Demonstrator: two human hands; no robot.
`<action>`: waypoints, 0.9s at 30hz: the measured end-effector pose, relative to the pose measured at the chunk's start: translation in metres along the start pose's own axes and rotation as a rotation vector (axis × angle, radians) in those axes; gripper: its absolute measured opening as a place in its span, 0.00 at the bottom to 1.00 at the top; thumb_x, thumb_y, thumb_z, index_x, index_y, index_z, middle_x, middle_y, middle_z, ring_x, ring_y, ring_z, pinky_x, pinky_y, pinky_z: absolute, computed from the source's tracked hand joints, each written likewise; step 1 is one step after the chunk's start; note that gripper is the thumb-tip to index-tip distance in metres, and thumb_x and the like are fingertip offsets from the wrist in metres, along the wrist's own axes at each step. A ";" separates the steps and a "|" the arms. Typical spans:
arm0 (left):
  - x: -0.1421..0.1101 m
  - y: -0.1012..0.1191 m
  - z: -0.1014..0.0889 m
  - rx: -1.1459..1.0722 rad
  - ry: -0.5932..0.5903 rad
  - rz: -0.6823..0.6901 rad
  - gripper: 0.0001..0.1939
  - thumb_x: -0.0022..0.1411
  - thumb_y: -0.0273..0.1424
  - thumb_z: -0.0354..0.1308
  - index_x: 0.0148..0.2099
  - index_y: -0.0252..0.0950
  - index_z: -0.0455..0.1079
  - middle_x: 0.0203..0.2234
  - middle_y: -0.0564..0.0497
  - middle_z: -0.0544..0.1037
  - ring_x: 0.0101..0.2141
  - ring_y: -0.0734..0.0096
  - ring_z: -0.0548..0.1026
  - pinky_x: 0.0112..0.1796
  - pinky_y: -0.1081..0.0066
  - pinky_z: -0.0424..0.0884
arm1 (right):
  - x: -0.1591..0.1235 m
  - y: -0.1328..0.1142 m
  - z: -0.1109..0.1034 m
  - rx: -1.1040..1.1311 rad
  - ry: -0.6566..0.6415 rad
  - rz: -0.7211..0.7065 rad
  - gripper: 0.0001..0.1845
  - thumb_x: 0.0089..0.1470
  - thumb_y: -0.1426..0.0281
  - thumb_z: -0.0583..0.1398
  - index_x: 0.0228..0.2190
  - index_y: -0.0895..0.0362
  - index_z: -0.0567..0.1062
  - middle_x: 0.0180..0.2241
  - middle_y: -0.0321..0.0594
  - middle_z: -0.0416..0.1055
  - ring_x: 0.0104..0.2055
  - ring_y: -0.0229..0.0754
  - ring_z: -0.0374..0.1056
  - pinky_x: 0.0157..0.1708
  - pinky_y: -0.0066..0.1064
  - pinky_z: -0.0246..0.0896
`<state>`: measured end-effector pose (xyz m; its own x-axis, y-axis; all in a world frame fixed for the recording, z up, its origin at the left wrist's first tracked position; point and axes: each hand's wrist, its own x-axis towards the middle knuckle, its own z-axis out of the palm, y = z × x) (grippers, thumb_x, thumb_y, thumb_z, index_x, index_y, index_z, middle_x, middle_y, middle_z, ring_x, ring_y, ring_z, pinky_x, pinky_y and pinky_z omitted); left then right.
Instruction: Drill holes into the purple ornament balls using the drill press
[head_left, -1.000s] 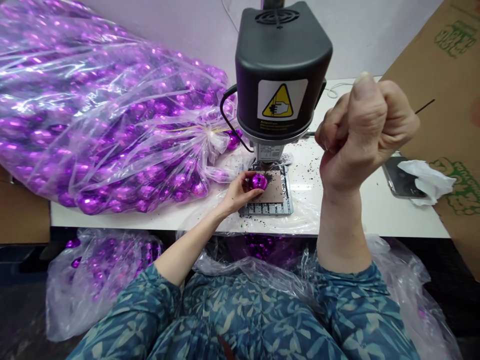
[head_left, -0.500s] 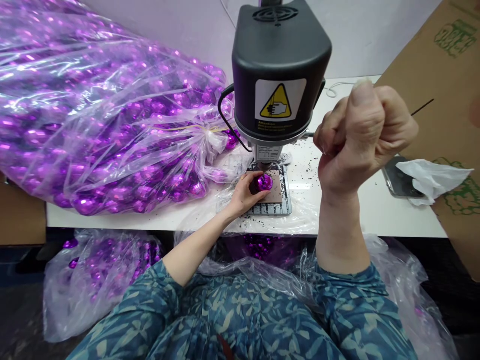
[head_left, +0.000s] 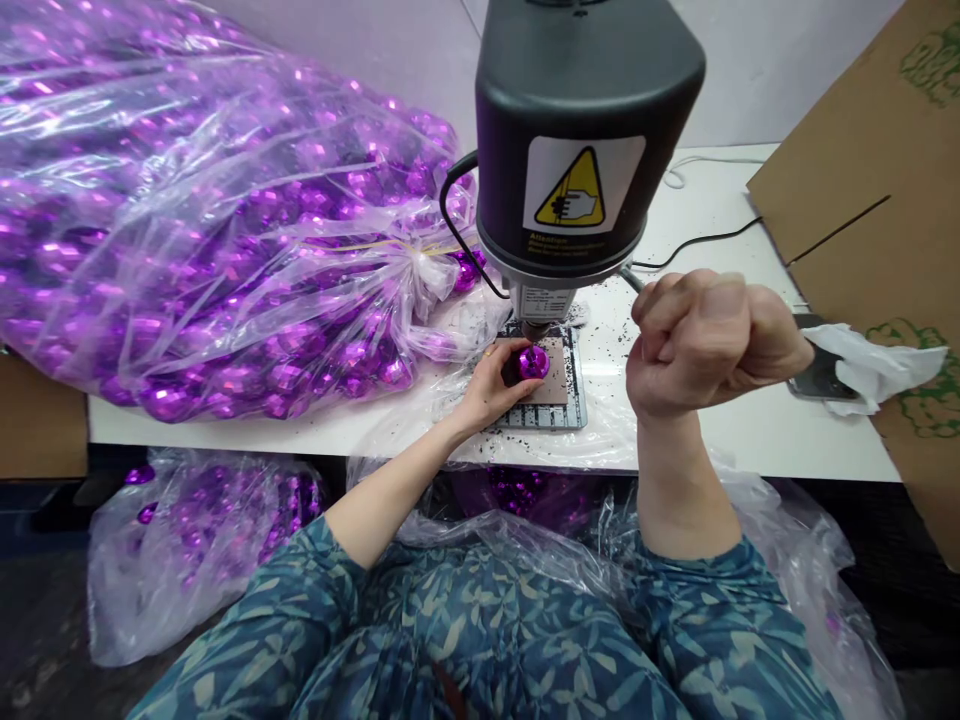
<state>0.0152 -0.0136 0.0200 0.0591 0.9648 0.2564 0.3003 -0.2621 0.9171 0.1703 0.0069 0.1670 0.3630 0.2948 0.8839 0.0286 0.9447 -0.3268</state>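
Note:
A shiny purple faceted ball (head_left: 533, 362) rests on a brown board (head_left: 555, 383) on the grey slotted base (head_left: 576, 405) of a bench drill press (head_left: 581, 90). Thumb and fingers of my left hand (head_left: 495, 383) curl round the ball's left side, directly under the drill's spindle (head_left: 534, 329). To the right of the drill head, my right hand (head_left: 709, 345) is closed in a fist round the end of the drill press's feed lever (head_left: 632, 279). Most of the lever is hidden by the fist and the machine. The drill's tip is hard to make out at the ball's top.
A big clear bag (head_left: 247, 230) of purple balls fills the table's left side. Another bag (head_left: 210, 525) hangs below the table edge. Dark chips lie scattered round the base. At right are a phone (head_left: 817, 370), a crumpled tissue (head_left: 885, 365) and a cardboard box (head_left: 862, 150).
My right hand has come down with the lever. The drill head looks larger and higher in view. My left hand still holds the ball in the same place on the board.

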 end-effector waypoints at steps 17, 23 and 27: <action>-0.001 0.000 0.002 -0.047 -0.012 -0.020 0.25 0.55 0.35 0.75 0.54 0.39 0.74 0.52 0.42 0.79 0.55 0.50 0.75 0.59 0.52 0.69 | -0.013 0.015 -0.007 0.124 -0.062 -0.260 0.28 0.58 0.75 0.58 0.17 0.58 0.45 0.10 0.27 0.41 0.10 0.27 0.40 0.11 0.26 0.38; -0.007 0.013 0.002 -0.105 0.141 -0.108 0.26 0.52 0.32 0.77 0.51 0.39 0.72 0.47 0.46 0.79 0.50 0.54 0.78 0.55 0.56 0.72 | 0.037 -0.002 0.017 0.045 -0.013 0.164 0.31 0.60 0.63 0.63 0.14 0.58 0.54 0.11 0.27 0.51 0.13 0.25 0.50 0.15 0.26 0.40; -0.052 0.027 -0.005 0.085 0.191 -0.032 0.23 0.57 0.38 0.75 0.51 0.40 0.73 0.44 0.45 0.79 0.46 0.55 0.77 0.50 0.56 0.75 | 0.053 0.000 0.022 0.059 -0.050 0.244 0.31 0.53 0.55 0.67 0.15 0.58 0.57 0.11 0.26 0.53 0.13 0.24 0.50 0.16 0.26 0.40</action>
<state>0.0157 -0.0712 0.0329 -0.1314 0.9486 0.2879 0.3786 -0.2204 0.8990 0.1692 0.0260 0.2215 0.3062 0.5202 0.7973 -0.1090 0.8512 -0.5135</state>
